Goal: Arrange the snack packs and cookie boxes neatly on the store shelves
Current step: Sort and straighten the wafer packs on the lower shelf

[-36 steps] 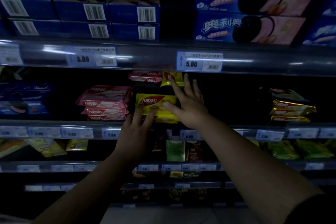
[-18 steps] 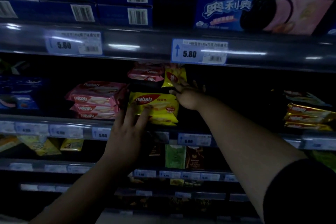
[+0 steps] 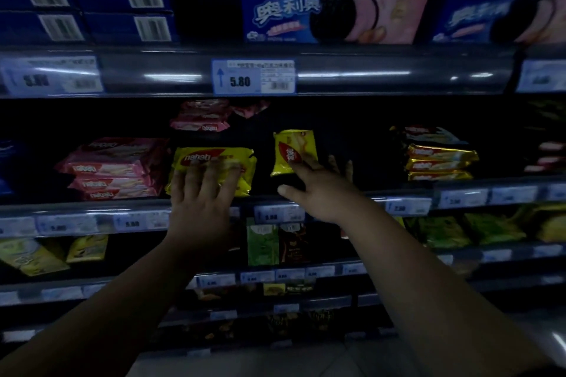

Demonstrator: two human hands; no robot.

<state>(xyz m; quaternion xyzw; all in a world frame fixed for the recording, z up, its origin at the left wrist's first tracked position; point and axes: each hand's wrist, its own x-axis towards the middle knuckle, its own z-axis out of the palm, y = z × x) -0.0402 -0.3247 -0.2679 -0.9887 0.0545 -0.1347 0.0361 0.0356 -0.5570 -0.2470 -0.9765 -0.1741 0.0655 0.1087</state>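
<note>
The dim store shelves (image 3: 367,73) fill the view. On the top tier stand the blue cookie boxes (image 3: 337,18), faces outward. On the tier below, a stack of pink wafer packs (image 3: 113,168) lies at the left, and just beside it is a stack of yellow wafer packs (image 3: 214,156). The left hand (image 3: 199,202) lies flat on that stack, fingers straight and spread, steadying it at the shelf front. To the right, across a dark gap, the small yellow pack (image 3: 294,147) stands on end, tilted, clear of the shelf edge. The right hand (image 3: 321,193) seems to pinch it, forefinger across its face and other fingers behind, thumb held out. The step in hand looks like moving this stray pack to its kind; next it likely needs turning flat, label forward, and laying square on the yellow stack once the left hand lifts off
</note>
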